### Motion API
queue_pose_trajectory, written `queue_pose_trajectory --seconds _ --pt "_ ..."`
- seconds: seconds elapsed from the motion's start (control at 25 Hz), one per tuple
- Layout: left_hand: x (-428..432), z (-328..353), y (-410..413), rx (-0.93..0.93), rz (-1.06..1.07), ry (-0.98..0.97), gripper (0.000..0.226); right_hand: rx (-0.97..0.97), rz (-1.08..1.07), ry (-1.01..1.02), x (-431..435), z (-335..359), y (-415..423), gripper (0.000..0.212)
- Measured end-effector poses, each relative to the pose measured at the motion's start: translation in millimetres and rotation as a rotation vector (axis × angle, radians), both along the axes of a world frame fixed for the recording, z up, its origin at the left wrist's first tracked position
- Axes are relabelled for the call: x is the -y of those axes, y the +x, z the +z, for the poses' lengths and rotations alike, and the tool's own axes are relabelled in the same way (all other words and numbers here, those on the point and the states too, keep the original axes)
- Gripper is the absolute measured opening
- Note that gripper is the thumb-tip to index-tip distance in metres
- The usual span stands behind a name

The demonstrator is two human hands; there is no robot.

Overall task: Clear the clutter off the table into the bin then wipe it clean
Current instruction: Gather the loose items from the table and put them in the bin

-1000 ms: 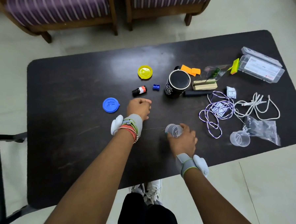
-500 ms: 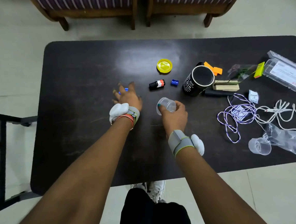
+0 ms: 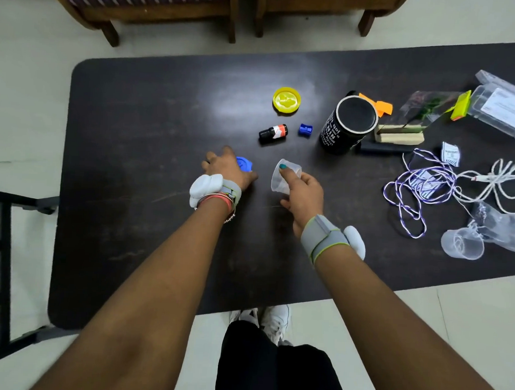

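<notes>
**Hands now on two pieces of clutter**

Head view: the left hand [image 3: 226, 171] has gone from a resting fist a second ago, to spread fingers half a second ago, to fingers curled down over the blue lid [image 3: 245, 164]. Only the lid's thumb-side edge shows from under the hand, and the lid looks gripped, though still low on the table [image 3: 134, 128].

The right hand [image 3: 304, 194] keeps its hold on the clear cup [image 3: 284, 178]. Its thumb now lies over the rim, and the cup is tipped on its side and carried up off the table, just beside the left hand's thumb.

Both hands are therefore loaded, so the next step is probably a carry to the bin, which is not in view.

Much clearing remains. Just beyond the two hands lie a small bottle [image 3: 274, 133] and a blue sharpener [image 3: 305, 129], with a yellow lid [image 3: 286, 99] further out. Well out past the right hand stand a black mug [image 3: 348, 125], tangled cords [image 3: 414, 188] and a second cup [image 3: 462, 244]. Wiping looks a long way off.
</notes>
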State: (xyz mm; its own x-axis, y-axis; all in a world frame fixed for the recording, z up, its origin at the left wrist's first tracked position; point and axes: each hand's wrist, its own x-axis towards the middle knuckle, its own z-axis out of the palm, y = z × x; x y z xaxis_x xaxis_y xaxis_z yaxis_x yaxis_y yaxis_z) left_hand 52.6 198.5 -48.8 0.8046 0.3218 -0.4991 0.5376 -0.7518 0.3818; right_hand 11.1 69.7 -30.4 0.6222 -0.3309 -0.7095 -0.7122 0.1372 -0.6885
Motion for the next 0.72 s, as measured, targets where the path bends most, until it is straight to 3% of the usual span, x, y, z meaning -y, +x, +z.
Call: queue_pose_trajectory --seconds 0.08,0.16,0.28,0.48,0.6,0.72 --pt "6.6 9.6 -5.9 0.079 0.228 -0.254 0.046 -0.01 0.019 0.062 -4.0 4.7 -0.7 0.04" --pt "9.9 9.8 -15.6 0.128 0.288 -0.329 0.033 -0.017 0.041 0.12 -8.1 4.6 0.9 0.035" --pt "9.2 -6.4 -31.5 0.193 0.179 -0.153 0.041 -0.045 0.062 0.132 -10.0 -9.2 0.3 0.029" --pt "11.9 -32.6 -28.5 0.302 0.008 0.084 0.069 -0.025 0.015 0.188 -1.4 -29.1 4.3 0.039" --pt "25.4 -40.4 -22.6 0.295 -0.253 0.104 0.055 0.031 0.03 0.198 2.3 -35.0 4.9 0.032" --pt "32.4 -35.4 -20.1 0.279 -0.235 0.108 0.045 0.041 0.023 0.2 7.5 -35.4 -1.4 0.023"
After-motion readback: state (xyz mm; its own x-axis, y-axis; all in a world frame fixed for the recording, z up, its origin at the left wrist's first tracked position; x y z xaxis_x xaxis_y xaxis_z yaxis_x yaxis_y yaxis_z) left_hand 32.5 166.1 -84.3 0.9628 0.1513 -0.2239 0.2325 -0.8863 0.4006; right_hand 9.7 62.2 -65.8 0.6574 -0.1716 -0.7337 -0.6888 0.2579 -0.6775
